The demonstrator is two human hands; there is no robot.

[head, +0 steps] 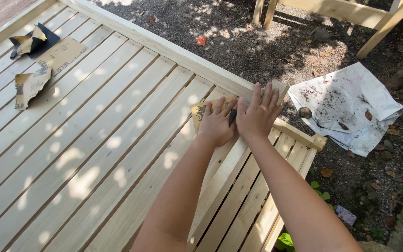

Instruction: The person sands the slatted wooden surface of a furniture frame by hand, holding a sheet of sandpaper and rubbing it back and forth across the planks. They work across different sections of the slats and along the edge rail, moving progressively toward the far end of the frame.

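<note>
Far left, top of the slatted wood panel [94, 140]: spare sandpaper sheets [47, 60], some torn & curled, lying loose, well apart from the hands. Mid-frame: left hand [216, 123] flat, fingers spread, pressing a tan sandpaper sheet [201, 111] onto the slats nr the panel's frame rail. Right hand [259, 114] just beside it, also flat & open, palm down over the sheet's right part. Rt of panel, on the dirt: crumpled white sheet [350, 100] w/ soil on it.
</note>
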